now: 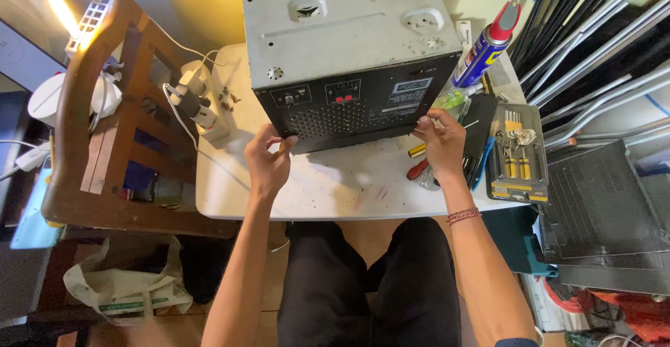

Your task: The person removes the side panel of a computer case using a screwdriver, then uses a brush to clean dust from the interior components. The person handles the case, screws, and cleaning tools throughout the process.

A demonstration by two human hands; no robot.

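At the centre of the frame, a grey metal case (pixel 342 26) with a black back panel stands on the white table (pixel 328 186), its top cut off by the upper edge. The left hand (pixel 269 159) grips the lower left corner of the panel, fingers curled under and out of sight. The right hand (pixel 441 141) clamps the lower right corner, fingertips pressed on the black edge. Behind that hand, red and yellow tool handles (pixel 417 160) are half hidden; what they belong to cannot be made out. At right of centre, an open tool tray (pixel 516 153) holds yellow-handled bits and a bunch of keys. Above it, a blue and red spray can (pixel 483 48) leans tilted. At left, a white power strip (pixel 201 104) sits with 2 plugs in it.
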